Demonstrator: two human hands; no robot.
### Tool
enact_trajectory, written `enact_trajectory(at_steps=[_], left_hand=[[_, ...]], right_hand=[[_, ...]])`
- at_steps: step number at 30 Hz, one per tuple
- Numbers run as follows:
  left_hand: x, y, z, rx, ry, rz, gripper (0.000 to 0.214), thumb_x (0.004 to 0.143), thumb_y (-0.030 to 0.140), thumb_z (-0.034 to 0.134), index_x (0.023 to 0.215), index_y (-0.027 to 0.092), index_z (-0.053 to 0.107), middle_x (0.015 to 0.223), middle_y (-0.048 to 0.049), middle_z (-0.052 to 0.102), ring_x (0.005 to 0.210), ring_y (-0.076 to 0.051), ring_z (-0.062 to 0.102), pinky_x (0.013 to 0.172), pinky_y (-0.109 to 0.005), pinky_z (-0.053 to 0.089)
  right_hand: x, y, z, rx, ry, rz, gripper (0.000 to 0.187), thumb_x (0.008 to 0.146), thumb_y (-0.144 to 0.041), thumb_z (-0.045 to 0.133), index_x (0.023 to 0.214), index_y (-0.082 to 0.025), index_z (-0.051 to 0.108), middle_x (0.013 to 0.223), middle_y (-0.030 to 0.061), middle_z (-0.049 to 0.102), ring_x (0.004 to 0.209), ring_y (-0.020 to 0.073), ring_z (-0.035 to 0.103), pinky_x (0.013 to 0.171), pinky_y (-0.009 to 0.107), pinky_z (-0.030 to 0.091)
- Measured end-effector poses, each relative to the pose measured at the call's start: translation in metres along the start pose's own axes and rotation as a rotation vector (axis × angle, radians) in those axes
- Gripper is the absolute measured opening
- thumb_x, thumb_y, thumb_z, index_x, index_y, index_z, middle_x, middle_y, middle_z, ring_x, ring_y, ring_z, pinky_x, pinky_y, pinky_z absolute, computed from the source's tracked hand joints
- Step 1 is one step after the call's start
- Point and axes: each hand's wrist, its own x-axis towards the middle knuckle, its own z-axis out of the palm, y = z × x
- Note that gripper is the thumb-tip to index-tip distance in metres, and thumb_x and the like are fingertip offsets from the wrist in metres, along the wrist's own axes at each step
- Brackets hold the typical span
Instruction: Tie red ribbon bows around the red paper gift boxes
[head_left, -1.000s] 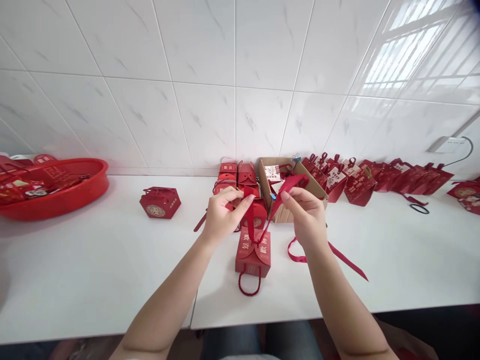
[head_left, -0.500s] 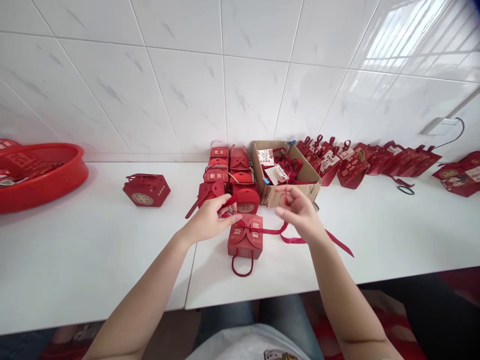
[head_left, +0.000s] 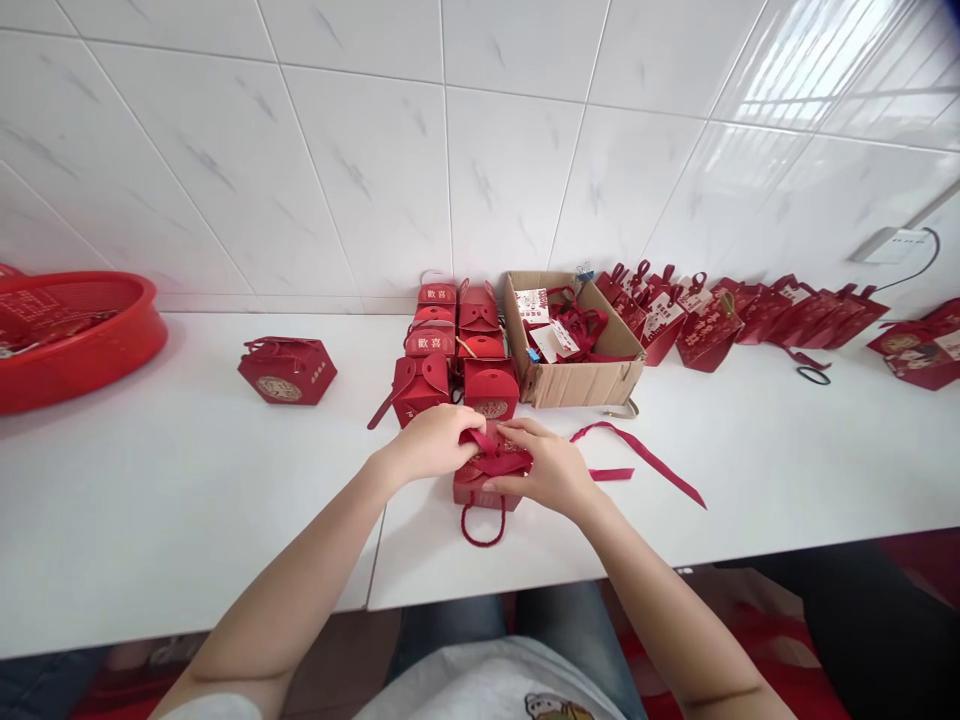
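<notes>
A small red gift box (head_left: 487, 495) with a rope handle at its near side lies on the white table in front of me. Over its top, my left hand (head_left: 442, 440) is closed on a loop of dark red ribbon (head_left: 495, 464). My right hand (head_left: 546, 468) sits at the box's right side, fingers bent around the ribbon and touching the lid. Loose ribbon tails trail to the right beyond that hand. The hands partly cover the lid and the middle of the ribbon.
Several red boxes (head_left: 431, 345) stand in two rows behind my hands, beside a cardboard box (head_left: 585, 385) of ribbons and tags. More red boxes (head_left: 709, 330) line the wall at right, near scissors (head_left: 813, 374). A lone red box (head_left: 287, 370) and a red basin (head_left: 127, 325) are at left.
My right hand has come down and left onto the box, drawing the ribbon in. My left hand has moved slightly lower, and ribbon now bunches over the lid.
</notes>
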Motion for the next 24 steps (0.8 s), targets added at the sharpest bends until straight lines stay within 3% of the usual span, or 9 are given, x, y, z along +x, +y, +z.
enact_trajectory(at_steps=[4, 11, 16, 20, 24], left_hand=[[-0.001, -0.006, 0.008, -0.139, 0.056, 0.02, 0.011, 0.073, 0.015, 0.044, 0.067, 0.02, 0.051, 0.089, -0.0033, 0.062, 0.069, -0.018, 0.056, 0.058, -0.027, 0.04], [-0.003, -0.01, 0.013, -0.298, 0.068, -0.001, 0.01, 0.072, 0.016, 0.046, 0.066, 0.02, 0.053, 0.093, -0.0045, 0.066, 0.082, -0.021, 0.061, 0.069, -0.031, 0.047], [-0.002, -0.016, 0.011, -0.323, 0.053, -0.069, 0.018, 0.078, 0.023, 0.05, 0.086, 0.021, 0.066, 0.1, -0.0043, 0.069, 0.088, -0.023, 0.064, 0.072, -0.03, 0.049], [-0.004, -0.021, 0.008, -0.375, 0.005, -0.088, 0.026, 0.08, 0.024, 0.049, 0.1, 0.024, 0.066, 0.102, -0.0034, 0.07, 0.091, -0.023, 0.065, 0.075, -0.029, 0.05], [-0.009, -0.021, 0.005, -0.338, -0.026, -0.07, 0.015, 0.076, 0.02, 0.049, 0.082, 0.022, 0.063, 0.103, -0.0029, 0.07, 0.083, -0.022, 0.065, 0.069, -0.029, 0.049]], right_hand=[[-0.001, 0.003, 0.001, 0.002, -0.005, 0.006, 0.071, 0.065, -0.066, 0.068, 0.125, -0.03, 0.059, 0.128, 0.0051, 0.059, 0.094, 0.0271, 0.065, 0.07, 0.035, 0.051], [-0.001, 0.005, 0.005, 0.015, 0.014, 0.008, 0.071, 0.064, -0.064, 0.07, 0.127, -0.034, 0.057, 0.126, 0.0037, 0.059, 0.091, 0.0259, 0.065, 0.068, 0.034, 0.051], [-0.002, 0.002, 0.004, 0.027, 0.018, 0.013, 0.068, 0.065, -0.063, 0.07, 0.126, -0.033, 0.058, 0.127, 0.0031, 0.059, 0.094, 0.0261, 0.065, 0.071, 0.033, 0.052], [-0.003, 0.0, 0.003, 0.045, 0.02, 0.026, 0.065, 0.065, -0.059, 0.072, 0.123, -0.033, 0.06, 0.128, 0.003, 0.058, 0.098, 0.0262, 0.065, 0.075, 0.034, 0.053], [-0.002, 0.001, 0.001, 0.089, 0.005, 0.033, 0.065, 0.064, -0.058, 0.073, 0.123, -0.032, 0.061, 0.128, 0.0046, 0.058, 0.099, 0.0269, 0.063, 0.078, 0.036, 0.053]])
